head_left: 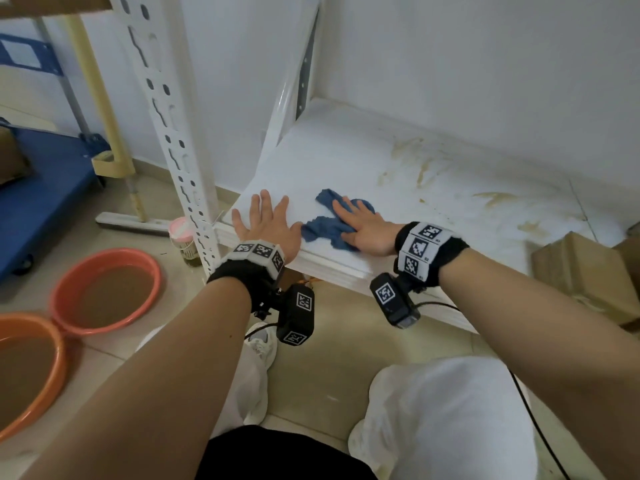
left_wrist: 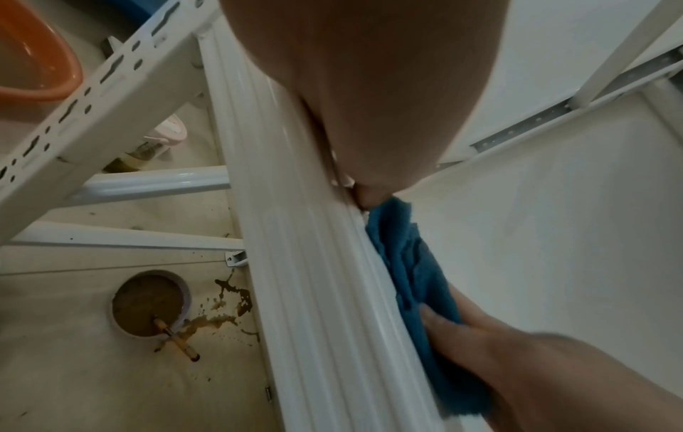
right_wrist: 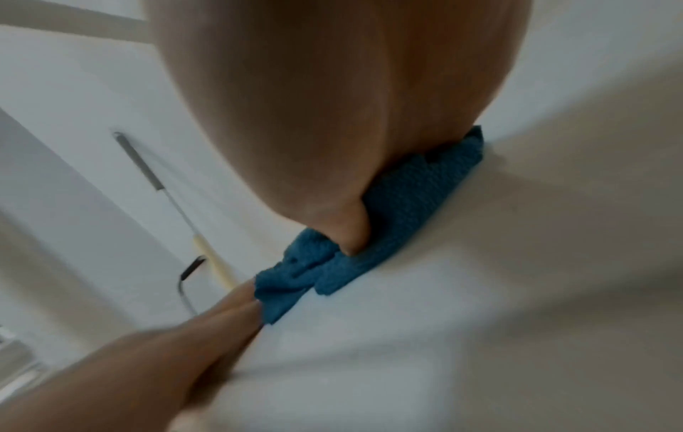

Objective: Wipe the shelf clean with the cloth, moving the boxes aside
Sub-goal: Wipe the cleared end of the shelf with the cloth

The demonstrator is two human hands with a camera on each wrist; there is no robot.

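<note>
The right hand [head_left: 369, 228] lies flat with straight fingers, pressing the blue cloth [head_left: 327, 226] down on the white shelf [head_left: 346, 161] near its front edge. The left hand [head_left: 266, 223] rests flat just beside the cloth, fingers spread wide, holding nothing. Brown stains [head_left: 422, 164] mark the shelf farther back, and the boxes [head_left: 585, 271] sit at the right end.

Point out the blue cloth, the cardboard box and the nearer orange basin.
blue cloth [head_left: 320, 228]: head view, bare fold left of the right hand.
cardboard box [head_left: 581, 268]: head view, top face.
orange basin [head_left: 60, 348]: head view, right rim.
</note>
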